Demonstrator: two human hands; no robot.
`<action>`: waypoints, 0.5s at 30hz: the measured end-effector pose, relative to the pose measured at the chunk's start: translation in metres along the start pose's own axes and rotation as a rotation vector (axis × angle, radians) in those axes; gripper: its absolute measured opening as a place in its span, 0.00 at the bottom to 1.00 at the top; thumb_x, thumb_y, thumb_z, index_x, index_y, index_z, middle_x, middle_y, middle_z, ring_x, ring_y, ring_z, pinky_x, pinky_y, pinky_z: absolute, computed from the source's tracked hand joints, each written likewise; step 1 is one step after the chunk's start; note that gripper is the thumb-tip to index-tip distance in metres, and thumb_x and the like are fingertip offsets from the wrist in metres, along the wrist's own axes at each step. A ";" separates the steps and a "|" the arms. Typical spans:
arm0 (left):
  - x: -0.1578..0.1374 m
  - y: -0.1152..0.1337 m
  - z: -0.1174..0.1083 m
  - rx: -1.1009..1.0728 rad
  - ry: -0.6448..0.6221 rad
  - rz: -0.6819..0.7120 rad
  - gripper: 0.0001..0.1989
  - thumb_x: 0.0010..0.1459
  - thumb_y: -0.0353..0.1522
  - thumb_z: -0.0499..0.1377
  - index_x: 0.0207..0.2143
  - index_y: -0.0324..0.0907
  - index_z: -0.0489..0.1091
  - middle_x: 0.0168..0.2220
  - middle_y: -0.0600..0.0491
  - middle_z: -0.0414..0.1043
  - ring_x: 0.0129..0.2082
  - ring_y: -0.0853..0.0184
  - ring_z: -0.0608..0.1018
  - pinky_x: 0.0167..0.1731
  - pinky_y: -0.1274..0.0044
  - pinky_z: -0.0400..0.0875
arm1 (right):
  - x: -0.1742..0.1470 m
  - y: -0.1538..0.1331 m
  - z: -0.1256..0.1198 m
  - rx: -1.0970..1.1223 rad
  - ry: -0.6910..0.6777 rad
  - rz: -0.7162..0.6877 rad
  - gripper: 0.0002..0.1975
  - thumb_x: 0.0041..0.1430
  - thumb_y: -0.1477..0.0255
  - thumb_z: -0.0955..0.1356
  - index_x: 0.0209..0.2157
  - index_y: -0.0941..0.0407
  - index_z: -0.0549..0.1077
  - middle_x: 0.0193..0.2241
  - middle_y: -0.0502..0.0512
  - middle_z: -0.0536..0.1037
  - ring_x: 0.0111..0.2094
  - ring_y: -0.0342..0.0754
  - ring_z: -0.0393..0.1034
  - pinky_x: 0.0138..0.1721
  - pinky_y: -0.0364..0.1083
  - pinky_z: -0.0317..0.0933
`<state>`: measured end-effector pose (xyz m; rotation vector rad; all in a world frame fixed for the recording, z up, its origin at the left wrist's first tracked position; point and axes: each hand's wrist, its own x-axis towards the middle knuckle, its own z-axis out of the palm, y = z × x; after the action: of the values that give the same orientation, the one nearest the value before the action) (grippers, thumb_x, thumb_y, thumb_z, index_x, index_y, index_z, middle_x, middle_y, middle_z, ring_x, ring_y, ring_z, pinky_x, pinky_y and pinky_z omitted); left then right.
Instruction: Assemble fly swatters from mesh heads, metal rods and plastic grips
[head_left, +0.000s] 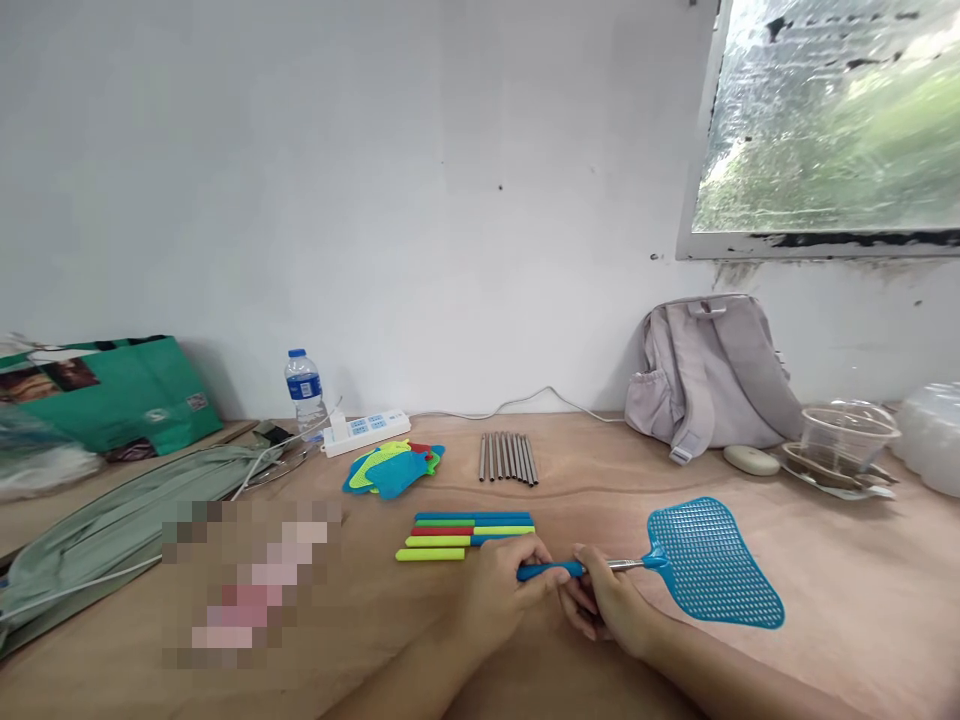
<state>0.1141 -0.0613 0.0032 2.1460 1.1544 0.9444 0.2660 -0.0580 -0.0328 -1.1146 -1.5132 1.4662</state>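
Observation:
A blue fly swatter (716,562) with a mesh head lies across in front of me, its head to the right. My left hand (511,580) is closed round its blue handle (551,570). On the metal rod beside the handle, my right hand (600,595) is closed too. Just beyond my left hand lie several coloured plastic handles (442,531) in blue, green, red and yellow, side by side. Farther back is a row of several metal rods (510,458). Left of those, a pile of loose swatter heads (394,470) shows blue, yellow, red and green.
At the back left stand a water bottle (304,390), a white power strip (366,432) and a green bag (142,390). A grey-green cloth (127,515) lies at left. A backpack (712,375) leans on the wall, with a plastic container (847,435) to its right.

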 end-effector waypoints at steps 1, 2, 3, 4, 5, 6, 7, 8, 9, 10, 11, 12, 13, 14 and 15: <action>0.001 0.000 -0.001 0.008 -0.007 -0.003 0.12 0.52 0.40 0.55 0.24 0.40 0.67 0.21 0.58 0.67 0.22 0.73 0.66 0.23 0.82 0.56 | 0.001 0.000 -0.001 0.006 0.008 -0.007 0.25 0.53 0.58 0.49 0.08 0.54 0.51 0.04 0.46 0.55 0.08 0.38 0.44 0.12 0.41 0.40; 0.001 0.000 -0.002 0.016 -0.013 -0.004 0.12 0.52 0.40 0.54 0.24 0.40 0.67 0.21 0.58 0.67 0.22 0.73 0.66 0.23 0.82 0.56 | 0.003 -0.001 -0.003 0.006 0.016 -0.018 0.25 0.53 0.57 0.50 0.08 0.54 0.52 0.05 0.46 0.56 0.08 0.38 0.45 0.12 0.41 0.40; 0.002 0.000 -0.003 0.025 -0.021 -0.001 0.11 0.52 0.39 0.54 0.25 0.40 0.67 0.22 0.58 0.67 0.23 0.72 0.67 0.23 0.82 0.57 | 0.004 -0.001 -0.006 0.010 0.026 -0.020 0.25 0.52 0.56 0.52 0.08 0.54 0.53 0.06 0.47 0.57 0.09 0.38 0.46 0.12 0.41 0.40; 0.002 0.000 -0.005 0.032 -0.032 0.010 0.09 0.52 0.37 0.54 0.27 0.41 0.68 0.24 0.58 0.68 0.24 0.72 0.67 0.24 0.82 0.58 | 0.006 -0.003 -0.009 0.029 0.037 -0.014 0.25 0.52 0.56 0.54 0.08 0.54 0.54 0.06 0.47 0.58 0.09 0.38 0.47 0.13 0.41 0.40; 0.003 -0.001 -0.007 0.038 -0.045 0.025 0.07 0.52 0.35 0.54 0.29 0.41 0.68 0.26 0.57 0.69 0.26 0.71 0.68 0.26 0.82 0.59 | 0.007 -0.004 -0.013 0.075 0.051 -0.008 0.24 0.50 0.56 0.57 0.09 0.55 0.54 0.07 0.46 0.58 0.09 0.38 0.48 0.13 0.41 0.40; 0.003 -0.003 -0.010 0.044 -0.055 0.038 0.06 0.51 0.34 0.54 0.31 0.42 0.68 0.28 0.57 0.70 0.28 0.71 0.69 0.28 0.81 0.60 | 0.009 -0.006 -0.018 0.148 0.066 -0.010 0.22 0.49 0.58 0.59 0.09 0.55 0.54 0.07 0.45 0.58 0.09 0.37 0.48 0.13 0.41 0.40; 0.004 -0.005 -0.013 0.052 -0.061 0.046 0.06 0.51 0.32 0.54 0.32 0.42 0.68 0.30 0.56 0.71 0.29 0.70 0.70 0.30 0.81 0.61 | 0.010 -0.008 -0.023 0.239 0.077 -0.017 0.21 0.48 0.59 0.61 0.10 0.55 0.54 0.07 0.44 0.57 0.09 0.37 0.47 0.13 0.41 0.40; 0.004 -0.007 -0.015 0.059 -0.065 0.048 0.07 0.51 0.32 0.54 0.34 0.42 0.68 0.32 0.56 0.71 0.31 0.69 0.71 0.31 0.81 0.61 | 0.011 -0.009 -0.027 0.334 0.085 -0.032 0.20 0.47 0.60 0.62 0.10 0.55 0.53 0.07 0.44 0.56 0.09 0.36 0.45 0.13 0.41 0.39; 0.004 -0.009 -0.018 0.062 -0.072 0.048 0.08 0.51 0.32 0.54 0.35 0.42 0.68 0.33 0.55 0.71 0.32 0.69 0.71 0.32 0.80 0.62 | 0.013 -0.011 -0.031 0.417 0.089 -0.060 0.20 0.47 0.61 0.62 0.11 0.54 0.52 0.07 0.43 0.55 0.09 0.36 0.43 0.13 0.41 0.37; 0.004 -0.011 -0.021 0.064 -0.082 0.051 0.08 0.52 0.32 0.54 0.36 0.43 0.68 0.34 0.55 0.71 0.33 0.69 0.71 0.34 0.80 0.62 | 0.014 -0.011 -0.034 0.474 0.089 -0.089 0.19 0.47 0.61 0.61 0.11 0.54 0.52 0.07 0.43 0.54 0.09 0.35 0.42 0.13 0.41 0.36; 0.003 -0.012 -0.023 0.067 -0.094 0.058 0.09 0.53 0.32 0.53 0.37 0.43 0.68 0.36 0.55 0.71 0.34 0.68 0.71 0.35 0.80 0.62 | 0.015 -0.011 -0.036 0.501 0.090 -0.108 0.19 0.47 0.62 0.61 0.11 0.54 0.52 0.07 0.43 0.53 0.08 0.35 0.41 0.13 0.41 0.35; 0.003 -0.013 -0.024 0.073 -0.108 0.069 0.10 0.53 0.33 0.53 0.38 0.43 0.68 0.37 0.54 0.71 0.36 0.68 0.71 0.36 0.79 0.62 | 0.016 -0.010 -0.038 0.504 0.100 -0.121 0.19 0.48 0.62 0.60 0.11 0.54 0.52 0.07 0.43 0.53 0.08 0.36 0.41 0.13 0.41 0.35; 0.002 -0.014 -0.024 0.082 -0.124 0.080 0.10 0.54 0.33 0.52 0.38 0.44 0.68 0.37 0.55 0.71 0.36 0.68 0.71 0.37 0.79 0.61 | 0.017 -0.009 -0.038 0.486 0.117 -0.132 0.18 0.48 0.63 0.59 0.11 0.54 0.52 0.07 0.43 0.53 0.08 0.36 0.42 0.13 0.41 0.36; 0.002 -0.014 -0.024 0.096 -0.133 0.085 0.09 0.55 0.34 0.52 0.38 0.44 0.67 0.37 0.55 0.71 0.36 0.68 0.71 0.36 0.79 0.61 | 0.017 -0.006 -0.037 0.453 0.141 -0.143 0.18 0.48 0.63 0.58 0.11 0.54 0.52 0.07 0.44 0.54 0.09 0.37 0.43 0.13 0.41 0.37; 0.001 -0.014 -0.024 0.112 -0.136 0.083 0.09 0.55 0.34 0.51 0.38 0.43 0.67 0.36 0.55 0.71 0.35 0.69 0.71 0.35 0.80 0.61 | 0.017 -0.003 -0.035 0.413 0.166 -0.152 0.17 0.48 0.64 0.57 0.11 0.54 0.52 0.07 0.45 0.54 0.09 0.37 0.44 0.13 0.41 0.38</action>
<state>0.0894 -0.0507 0.0086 2.3244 1.0827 0.7709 0.2921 -0.0293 -0.0283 -0.8303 -1.0908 1.4570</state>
